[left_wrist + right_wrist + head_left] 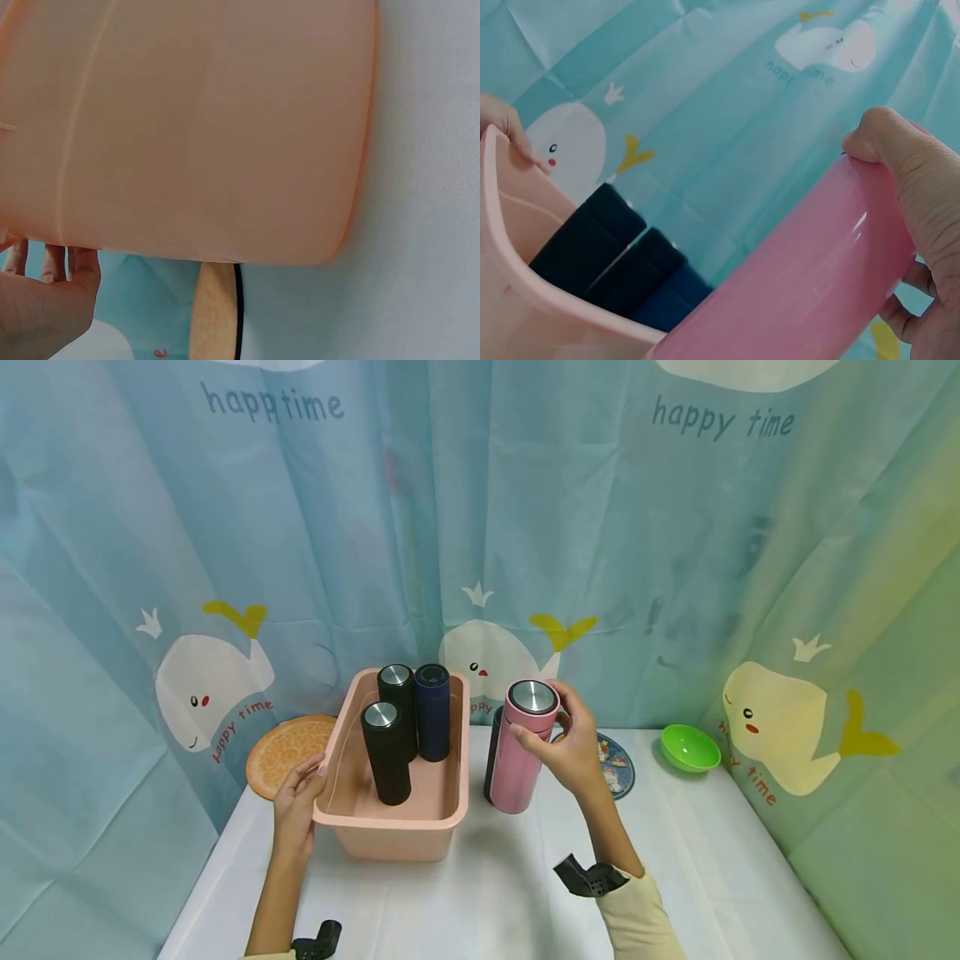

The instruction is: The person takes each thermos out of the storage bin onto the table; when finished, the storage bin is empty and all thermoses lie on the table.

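My left hand (pixel 297 797) grips the left rim of a peach-pink plastic bin (pixel 393 843) on the table. Inside the bin stand two black thermos bottles, a nearer one (pixel 389 760) and a farther one (pixel 397 689), plus a dark blue thermos (pixel 432 714). To the right of the bin, my right hand (pixel 576 739) holds a pink thermos (pixel 516 772) around its upper part, thumb at the near side. The pink thermos has a silver-topped lid and tilts slightly; whether its base touches the table I cannot tell. Behind it, mostly hidden, is another dark bottle (pixel 492 760).
An orange-slice-patterned round mat (pixel 281 752) lies left of the bin. A dark blue patterned round mat (pixel 618 764) lies behind my right hand, and a green bowl (pixel 690 748) sits farther right. A blue whale-print curtain (pixel 525 527) hangs behind the white-covered table (pixel 720 877).
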{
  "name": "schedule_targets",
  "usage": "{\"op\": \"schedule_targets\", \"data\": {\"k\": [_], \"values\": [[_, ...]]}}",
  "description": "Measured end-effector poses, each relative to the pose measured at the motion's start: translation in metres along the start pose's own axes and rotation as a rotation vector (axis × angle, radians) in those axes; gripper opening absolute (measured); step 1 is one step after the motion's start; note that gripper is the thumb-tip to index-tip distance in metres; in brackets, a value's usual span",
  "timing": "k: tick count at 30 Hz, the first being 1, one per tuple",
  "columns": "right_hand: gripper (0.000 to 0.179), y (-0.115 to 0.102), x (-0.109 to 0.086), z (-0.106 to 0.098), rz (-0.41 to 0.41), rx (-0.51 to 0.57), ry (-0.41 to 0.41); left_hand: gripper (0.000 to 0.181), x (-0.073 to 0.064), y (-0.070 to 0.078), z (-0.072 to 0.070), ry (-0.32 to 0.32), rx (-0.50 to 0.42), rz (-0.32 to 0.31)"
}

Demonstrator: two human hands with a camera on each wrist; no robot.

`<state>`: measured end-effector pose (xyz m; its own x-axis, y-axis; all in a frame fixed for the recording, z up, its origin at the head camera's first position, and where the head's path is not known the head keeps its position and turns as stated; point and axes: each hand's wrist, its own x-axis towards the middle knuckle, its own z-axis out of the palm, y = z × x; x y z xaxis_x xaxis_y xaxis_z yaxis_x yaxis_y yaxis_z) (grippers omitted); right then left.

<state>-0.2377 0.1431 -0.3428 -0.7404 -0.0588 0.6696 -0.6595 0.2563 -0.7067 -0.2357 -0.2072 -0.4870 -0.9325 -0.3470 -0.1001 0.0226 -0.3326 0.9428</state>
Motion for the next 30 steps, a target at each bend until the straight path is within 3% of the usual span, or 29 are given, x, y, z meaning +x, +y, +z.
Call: {"op": "schedule_targets", "data": {"k": [10, 22, 30], "values": [[0.059, 0.025, -0.015, -0.009, 0.092, -0.091, 0.034, 0.04, 0.0, -0.003, -0.001, -0.007, 0.005, 0.024], [0.062, 0.05, -0.026, -0.017, 0.157, -0.122, 0.093, 0.043, 0.0, -0.002, -0.002, -0.015, 0.01, 0.034], [0.065, 0.077, -0.033, -0.02, 0.248, -0.153, 0.113, 0.041, 0.0, -0.001, -0.001, -0.009, 0.018, 0.031]]}}
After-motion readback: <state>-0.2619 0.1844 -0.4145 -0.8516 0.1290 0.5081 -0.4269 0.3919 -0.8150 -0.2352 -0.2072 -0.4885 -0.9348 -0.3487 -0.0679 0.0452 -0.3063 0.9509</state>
